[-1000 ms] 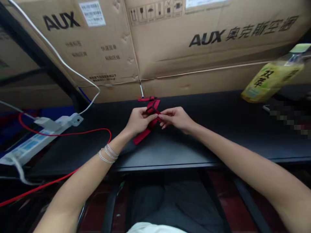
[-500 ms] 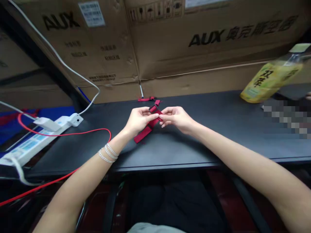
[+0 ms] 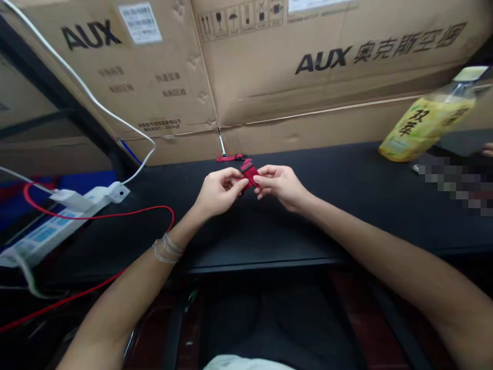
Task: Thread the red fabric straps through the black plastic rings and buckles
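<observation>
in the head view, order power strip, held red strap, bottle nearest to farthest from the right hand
1. Held red strap: in the right hand
2. Bottle: right side, toward the back
3. Power strip: far left

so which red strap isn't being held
The far red strap, lying on the table by the cardboard; the nearer strap is held by left hand and right hand.

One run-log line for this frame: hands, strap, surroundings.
left hand: pinching red strap | right hand: pinching same strap | far side: cardboard boxes | right: yellow-labelled bottle | left: power strip
</observation>
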Demonstrator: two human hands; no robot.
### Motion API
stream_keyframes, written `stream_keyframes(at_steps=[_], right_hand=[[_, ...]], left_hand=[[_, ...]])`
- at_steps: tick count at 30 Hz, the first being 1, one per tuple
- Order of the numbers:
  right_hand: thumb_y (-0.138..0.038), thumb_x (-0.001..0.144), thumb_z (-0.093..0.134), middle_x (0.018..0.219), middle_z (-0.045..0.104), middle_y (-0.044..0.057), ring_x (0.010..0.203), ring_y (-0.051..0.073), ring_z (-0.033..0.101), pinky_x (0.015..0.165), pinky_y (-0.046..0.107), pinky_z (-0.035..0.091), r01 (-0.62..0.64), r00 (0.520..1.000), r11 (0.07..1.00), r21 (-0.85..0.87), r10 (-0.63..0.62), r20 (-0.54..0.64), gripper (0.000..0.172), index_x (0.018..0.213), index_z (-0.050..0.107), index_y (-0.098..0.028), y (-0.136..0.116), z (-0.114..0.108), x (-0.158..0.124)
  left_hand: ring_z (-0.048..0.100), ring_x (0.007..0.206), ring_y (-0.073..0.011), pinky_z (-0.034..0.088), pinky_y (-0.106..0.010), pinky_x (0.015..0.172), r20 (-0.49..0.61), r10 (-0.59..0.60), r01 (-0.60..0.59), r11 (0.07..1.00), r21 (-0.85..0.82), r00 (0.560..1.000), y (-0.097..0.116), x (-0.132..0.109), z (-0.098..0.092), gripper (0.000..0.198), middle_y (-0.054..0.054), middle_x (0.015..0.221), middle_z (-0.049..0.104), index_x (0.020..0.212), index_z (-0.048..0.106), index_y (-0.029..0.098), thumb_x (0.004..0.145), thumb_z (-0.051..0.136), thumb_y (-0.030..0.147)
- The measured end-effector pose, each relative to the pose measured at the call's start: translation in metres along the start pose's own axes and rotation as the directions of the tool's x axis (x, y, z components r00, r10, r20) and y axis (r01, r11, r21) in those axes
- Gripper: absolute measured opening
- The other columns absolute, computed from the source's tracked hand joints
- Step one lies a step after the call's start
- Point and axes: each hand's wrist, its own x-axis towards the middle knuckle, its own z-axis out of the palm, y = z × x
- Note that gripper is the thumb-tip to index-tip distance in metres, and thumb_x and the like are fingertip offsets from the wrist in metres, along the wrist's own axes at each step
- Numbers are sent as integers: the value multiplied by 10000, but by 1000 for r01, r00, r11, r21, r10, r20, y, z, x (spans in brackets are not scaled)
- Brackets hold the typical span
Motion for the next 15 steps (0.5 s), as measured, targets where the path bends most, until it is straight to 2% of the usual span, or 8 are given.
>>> stream_keyframes(at_steps=[5, 9, 15], right_hand=[[-289, 568, 834, 618, 612, -1, 517, 102, 586, 459, 223, 520, -11, 1000, 1000, 29, 11, 4, 336, 736, 601, -115, -2, -1, 0], [-285, 566, 837, 611, 598, -11, 509, 97, 577, 449, 221, 523, -39, 999, 998, 42, 40, 0, 337, 737, 599, -118, -5, -1, -1], [-253, 580, 829, 592, 587, -15, 483, 92, 564, 424, 219, 524, -70, 997, 996, 56, 71, -5, 300, 717, 597, -121, -7, 0, -2]], left_hand=[[654, 667, -147, 538, -251, 669, -71, 32, -43, 985, -167, 997, -3, 1, 6, 231, -52, 778, 708, 820, 681, 142, 721, 721, 346], [672, 707, -166, 556, -286, 736, -137, 7, -42, 965, -258, 991, -2, 2, 7, 253, -60, 779, 721, 792, 708, 133, 657, 779, 334], [675, 686, -157, 563, -306, 754, -107, -65, 21, 929, -370, 992, 0, 3, 8, 258, -54, 754, 722, 772, 717, 122, 612, 811, 301]])
